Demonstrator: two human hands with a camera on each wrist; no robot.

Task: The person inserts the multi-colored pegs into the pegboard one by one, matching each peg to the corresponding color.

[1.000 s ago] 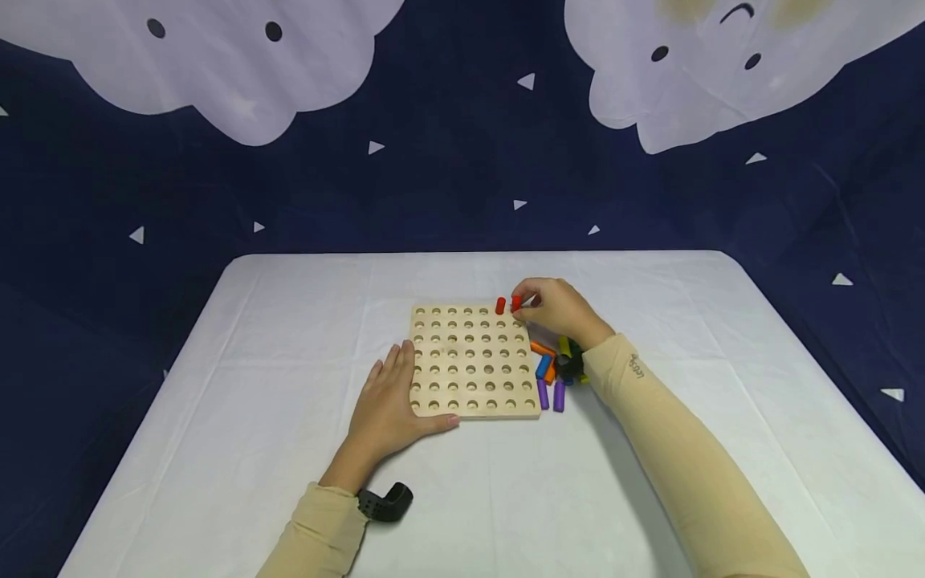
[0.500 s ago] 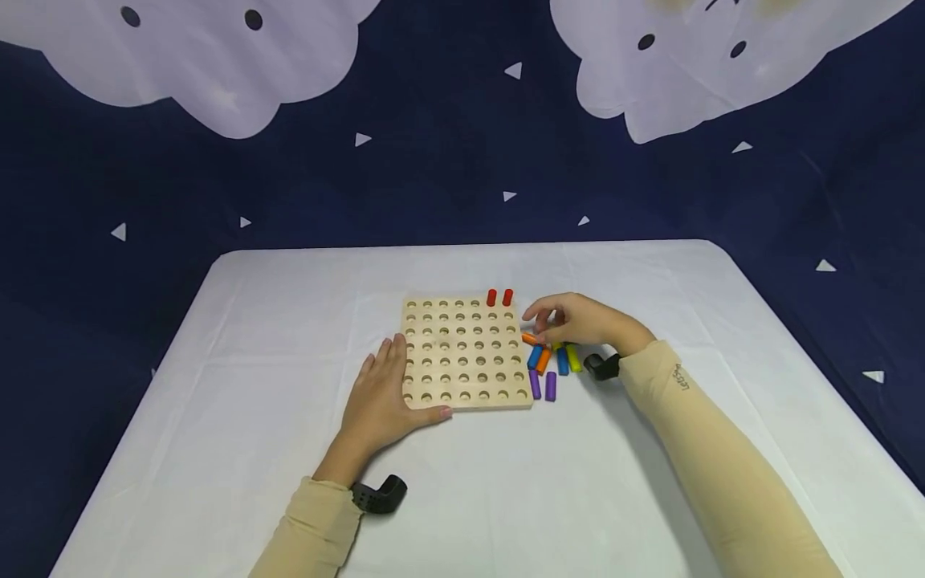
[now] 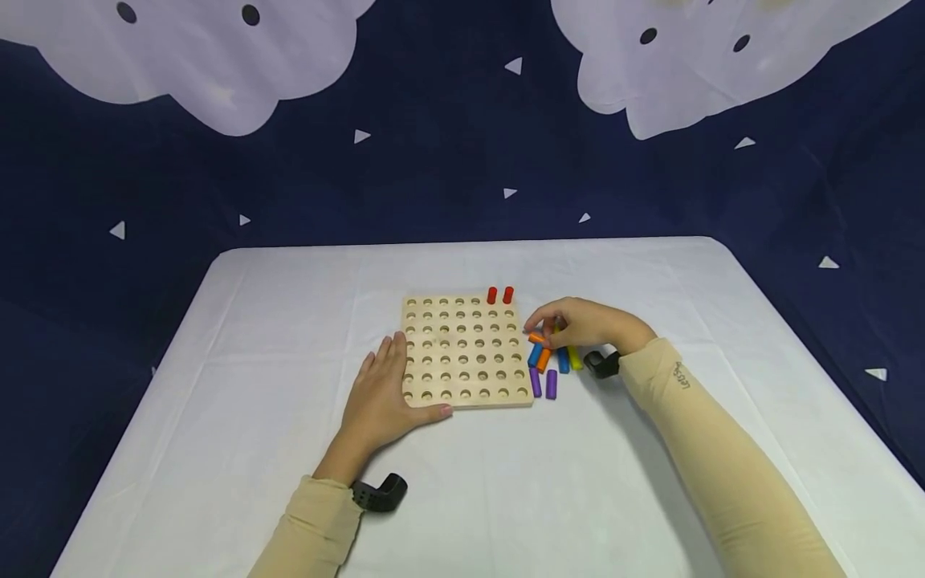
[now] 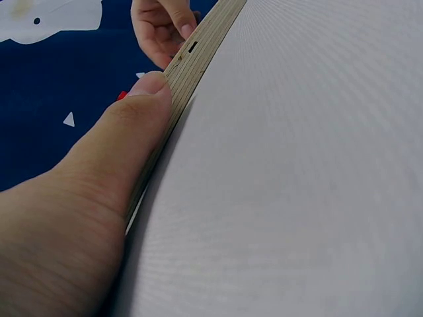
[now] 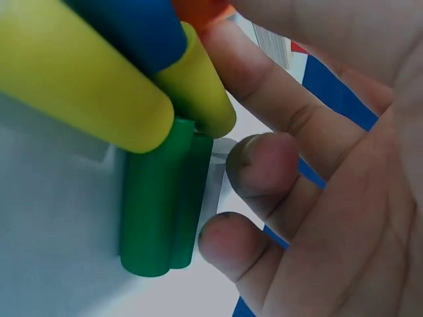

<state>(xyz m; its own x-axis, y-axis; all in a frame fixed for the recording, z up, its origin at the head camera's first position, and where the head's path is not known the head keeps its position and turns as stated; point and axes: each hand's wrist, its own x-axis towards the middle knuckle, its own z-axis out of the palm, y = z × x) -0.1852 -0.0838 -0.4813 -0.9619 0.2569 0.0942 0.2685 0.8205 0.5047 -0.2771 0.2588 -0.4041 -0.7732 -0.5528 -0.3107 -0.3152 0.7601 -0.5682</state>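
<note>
A wooden pegboard (image 3: 468, 353) with rows of round holes lies flat on the table. Two red pegs (image 3: 492, 295) stand upright in its far right corner. My left hand (image 3: 377, 399) rests against the board's left edge with straight fingers, the thumb along the front edge. Beside the board's right edge, my right hand (image 3: 582, 323) pinches an orange peg (image 3: 536, 338) between thumb and fingertips. The right wrist view shows that peg only in part. Its other fingers are bent near green pegs (image 5: 149, 205) and a yellow peg (image 5: 79, 76).
Right of the board lie loose pegs: two purple pegs (image 3: 552, 384), another orange peg (image 3: 544, 361), blue pegs (image 3: 535, 356) and yellow ones. A white cloth (image 3: 462, 498) covers the table. Behind it hangs a dark blue backdrop (image 3: 433, 185).
My right hand has let go of the second red peg in the corner hole, moved right and towards me to the loose pegs, and taken an orange peg. The left hand stays on the board.
</note>
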